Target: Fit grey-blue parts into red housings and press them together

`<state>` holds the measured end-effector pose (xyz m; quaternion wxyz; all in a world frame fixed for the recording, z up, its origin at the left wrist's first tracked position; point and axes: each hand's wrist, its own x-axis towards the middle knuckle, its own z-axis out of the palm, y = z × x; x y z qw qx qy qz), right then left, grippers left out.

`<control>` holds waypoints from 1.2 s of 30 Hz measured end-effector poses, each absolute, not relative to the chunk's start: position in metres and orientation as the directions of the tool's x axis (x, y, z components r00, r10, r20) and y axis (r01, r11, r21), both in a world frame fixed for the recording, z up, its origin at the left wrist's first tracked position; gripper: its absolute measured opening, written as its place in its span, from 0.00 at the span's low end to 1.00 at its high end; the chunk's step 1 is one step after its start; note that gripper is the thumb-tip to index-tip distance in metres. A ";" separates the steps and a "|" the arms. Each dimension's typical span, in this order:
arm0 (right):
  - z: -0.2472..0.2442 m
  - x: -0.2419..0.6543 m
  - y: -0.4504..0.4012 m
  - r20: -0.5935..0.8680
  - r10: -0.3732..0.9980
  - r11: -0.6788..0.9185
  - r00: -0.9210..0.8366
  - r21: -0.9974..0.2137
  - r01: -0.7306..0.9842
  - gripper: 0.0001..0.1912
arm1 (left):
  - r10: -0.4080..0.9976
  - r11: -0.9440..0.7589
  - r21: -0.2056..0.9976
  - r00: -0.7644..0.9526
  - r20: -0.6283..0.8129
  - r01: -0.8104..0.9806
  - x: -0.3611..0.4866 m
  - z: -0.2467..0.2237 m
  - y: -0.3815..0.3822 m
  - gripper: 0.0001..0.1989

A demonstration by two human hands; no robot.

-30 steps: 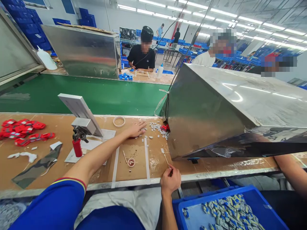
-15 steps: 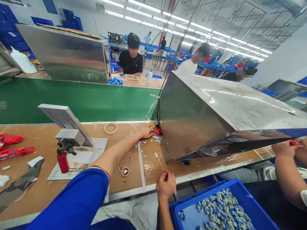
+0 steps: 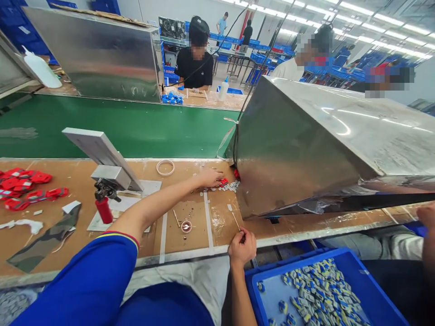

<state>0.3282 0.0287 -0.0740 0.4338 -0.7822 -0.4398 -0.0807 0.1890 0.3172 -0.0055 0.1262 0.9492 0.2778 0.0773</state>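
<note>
My left hand (image 3: 210,177) is stretched over the brown tabletop, its fingers closed on a small red piece (image 3: 224,182). Beside the fingers lie small white-grey chips (image 3: 233,186) in a loose pile. Another red piece (image 3: 237,173) rests against the metal box, behind the chips. At the table's front edge my right hand (image 3: 242,247) is closed around a thin stick (image 3: 235,221). A small pale chip (image 3: 229,207) is at the stick's far tip. Left of it, a small round dish (image 3: 186,227) sits on the table.
A large metal box (image 3: 288,158) stands at right. A clamp fixture (image 3: 112,181), red pieces (image 3: 23,183) and camouflage cloth (image 3: 47,240) are at left. A tape roll (image 3: 165,167) lies behind. A blue bin (image 3: 268,290) of parts is below right. Other people sit beyond and at right.
My left hand has drawn back slightly from the metal box with a red piece, leaving another there. My right hand still holds the stick. The whole view has shifted.
</note>
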 end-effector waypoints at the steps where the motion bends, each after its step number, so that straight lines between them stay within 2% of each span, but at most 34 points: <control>1: -0.074 0.328 0.029 0.509 0.618 -0.236 0.599 -0.607 0.759 0.13 | 0.541 -0.818 0.280 0.838 0.073 0.503 0.198 -0.003 0.313 0.21; 3: -0.075 0.329 0.029 0.515 0.614 -0.235 0.598 -0.603 0.762 0.13 | 0.537 -0.818 0.280 0.842 0.056 0.503 0.215 0.000 0.306 0.20; 10: -0.078 0.330 0.029 0.544 0.611 -0.234 0.575 -0.570 0.788 0.13 | 0.563 -0.780 0.331 0.827 -0.004 0.532 0.233 0.013 0.319 0.09; 18: -0.079 0.330 0.029 0.557 0.615 -0.201 0.558 -0.573 0.794 0.12 | 0.590 -0.713 0.413 0.803 -0.083 0.567 0.225 0.028 0.369 0.09; 22: -0.079 0.329 0.030 0.559 0.617 -0.192 0.554 -0.576 0.794 0.12 | 0.650 -0.643 0.522 0.760 -0.016 0.561 0.229 0.028 0.367 0.11; 27: -0.079 0.329 0.031 0.553 0.612 -0.197 0.566 -0.587 0.785 0.12 | 0.688 -0.500 0.745 0.725 0.033 0.441 0.252 0.015 0.330 0.08; 31: -0.079 0.328 0.031 0.541 0.614 -0.202 0.575 -0.596 0.777 0.12 | 0.706 -0.316 0.893 0.708 -0.005 0.322 0.267 0.005 0.303 0.17; 36: -0.078 0.328 0.030 0.539 0.613 -0.190 0.578 -0.609 0.770 0.11 | 0.720 -0.229 0.941 0.693 -0.008 0.249 0.276 0.003 0.293 0.32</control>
